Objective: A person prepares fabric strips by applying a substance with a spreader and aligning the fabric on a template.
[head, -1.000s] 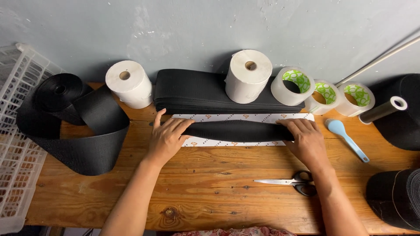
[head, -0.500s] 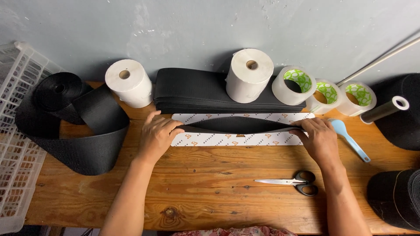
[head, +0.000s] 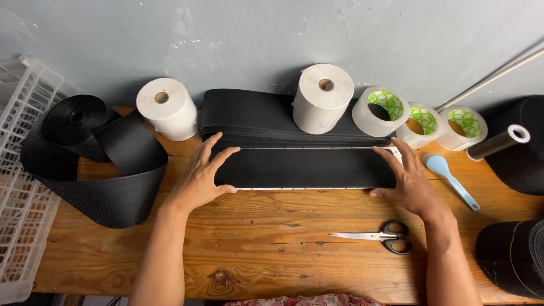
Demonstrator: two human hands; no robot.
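Note:
A flat black fabric strip [head: 306, 168] lies across the wooden table [head: 272, 255], covering a white patterned sheet whose thin edge shows below it. My left hand [head: 203, 175] presses flat on the strip's left end, fingers spread. At the strip's right end rests my right hand [head: 409, 181], palm down, fingers apart. Behind the strip sits a stack of folded black fabric pieces [head: 255, 116].
Two white paper rolls [head: 168, 107] [head: 323, 97] and three tape rolls [head: 381, 110] stand at the back. Scissors [head: 377, 237] and a blue spoon [head: 449, 178] lie right. A black webbing roll [head: 85, 147] unspools left beside a white crate [head: 22, 170]. More black rolls [head: 513, 255] sit right.
The black strip, earlier lifted and narrow over the exposed white sheet, now lies flat over it. Both hands moved from gripping its ends to pressing it down.

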